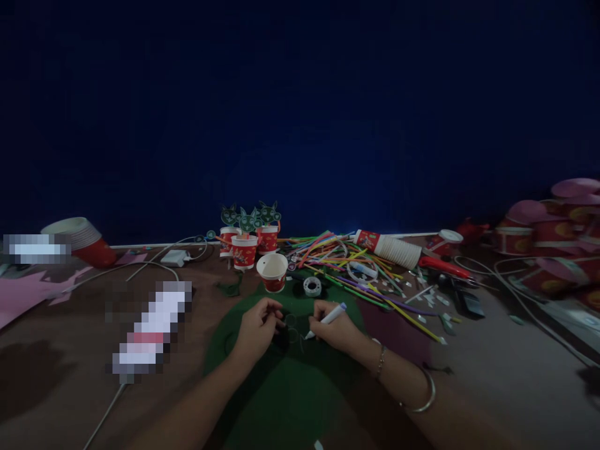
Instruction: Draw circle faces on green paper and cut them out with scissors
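Note:
In my right hand [330, 325] is a white marker [334, 313], slanted, its tip low over a dark green sheet [290, 400]. Faint round outlines show on the sheet between my hands. My left hand [259, 325] lies at the left of these outlines, fingers curled and thumb drawn in; what they pinch, if anything, is hidden. A red paper cup [274, 286] stands upright just beyond my hands, with a tape roll [312, 287] at its right. Behind it are several red cups [244, 253] topped with green animal-face cutouts [249, 220].
Many coloured pipe cleaners [323, 253] lie heaped beyond my right hand, beside a toppled cup stack [389, 247]. Red-handled scissors [445, 267] and paper scraps lie farther right. Decorated red cups [557, 231] crowd the right edge. Another cup stack [77, 240] and pink paper [28, 294] sit left.

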`<state>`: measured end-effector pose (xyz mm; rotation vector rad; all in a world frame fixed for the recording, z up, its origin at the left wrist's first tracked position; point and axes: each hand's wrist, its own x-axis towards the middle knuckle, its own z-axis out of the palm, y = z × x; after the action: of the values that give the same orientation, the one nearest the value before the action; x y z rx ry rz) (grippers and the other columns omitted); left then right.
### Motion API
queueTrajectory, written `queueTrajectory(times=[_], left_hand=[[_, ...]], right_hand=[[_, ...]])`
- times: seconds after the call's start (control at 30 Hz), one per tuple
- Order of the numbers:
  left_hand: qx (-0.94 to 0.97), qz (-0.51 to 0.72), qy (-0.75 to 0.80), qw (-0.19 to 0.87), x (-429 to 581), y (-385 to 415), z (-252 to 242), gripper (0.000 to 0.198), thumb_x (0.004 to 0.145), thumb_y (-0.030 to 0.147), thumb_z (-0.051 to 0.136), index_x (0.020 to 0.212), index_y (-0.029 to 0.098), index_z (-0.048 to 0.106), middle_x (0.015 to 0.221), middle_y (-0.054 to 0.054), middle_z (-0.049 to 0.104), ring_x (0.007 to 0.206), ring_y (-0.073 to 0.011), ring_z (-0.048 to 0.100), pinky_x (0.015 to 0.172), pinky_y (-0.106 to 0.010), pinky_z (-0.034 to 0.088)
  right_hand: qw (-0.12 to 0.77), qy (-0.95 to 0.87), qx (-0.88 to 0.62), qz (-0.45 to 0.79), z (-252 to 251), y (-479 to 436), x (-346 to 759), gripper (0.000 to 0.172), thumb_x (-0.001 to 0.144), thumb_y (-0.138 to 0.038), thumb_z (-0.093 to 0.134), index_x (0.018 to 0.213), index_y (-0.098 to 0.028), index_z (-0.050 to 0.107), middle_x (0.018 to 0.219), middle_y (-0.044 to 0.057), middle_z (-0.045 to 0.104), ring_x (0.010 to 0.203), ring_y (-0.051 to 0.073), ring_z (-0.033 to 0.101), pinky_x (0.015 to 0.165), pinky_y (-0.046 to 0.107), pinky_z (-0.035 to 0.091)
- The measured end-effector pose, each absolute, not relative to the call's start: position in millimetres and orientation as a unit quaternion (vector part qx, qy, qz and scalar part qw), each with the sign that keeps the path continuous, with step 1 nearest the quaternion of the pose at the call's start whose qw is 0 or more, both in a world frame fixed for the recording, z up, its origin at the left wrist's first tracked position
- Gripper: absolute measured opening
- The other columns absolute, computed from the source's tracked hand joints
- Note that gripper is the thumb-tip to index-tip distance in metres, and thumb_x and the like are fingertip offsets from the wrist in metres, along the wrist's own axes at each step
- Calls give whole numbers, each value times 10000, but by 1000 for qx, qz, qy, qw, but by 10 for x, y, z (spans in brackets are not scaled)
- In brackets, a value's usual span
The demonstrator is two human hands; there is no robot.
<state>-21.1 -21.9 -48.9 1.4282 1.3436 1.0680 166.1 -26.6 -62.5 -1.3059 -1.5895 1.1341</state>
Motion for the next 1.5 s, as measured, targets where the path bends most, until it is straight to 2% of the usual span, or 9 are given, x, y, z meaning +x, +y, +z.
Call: queueTrajectory(times=[0.83, 1.23, 1.5], left_hand=[[572, 428, 543, 440, -209, -233, -448, 154, 656, 190, 473, 769, 174, 577, 649, 7, 606, 542, -146, 624, 478, -242, 483], [578, 421, 549, 433, -210, -242, -459, 160, 663, 181, 470, 777, 187, 581, 656, 8, 608, 560, -135, 601, 488, -224, 473], [719, 394, 482, 309, -190, -343, -400, 239, 708, 133, 468, 839, 218, 649, 807, -24, 673, 777, -184, 621, 742, -282, 483]], right_hand=[[334, -649, -492, 474, -576, -304, 1688, 185, 623, -141, 514, 520, -201, 373, 404, -88, 412, 363, 82, 482, 335, 150, 269], [320, -620, -468, 543, -522, -301, 1696, 166, 640, -167, 523, 532, -191, 400, 388, -96, 428, 342, 79, 498, 304, 127, 291], [313, -615, -447, 569, -519, -231, 1660, 153, 607, -123, 511, 514, -184, 405, 374, -102, 425, 323, 60, 455, 299, 120, 291]])
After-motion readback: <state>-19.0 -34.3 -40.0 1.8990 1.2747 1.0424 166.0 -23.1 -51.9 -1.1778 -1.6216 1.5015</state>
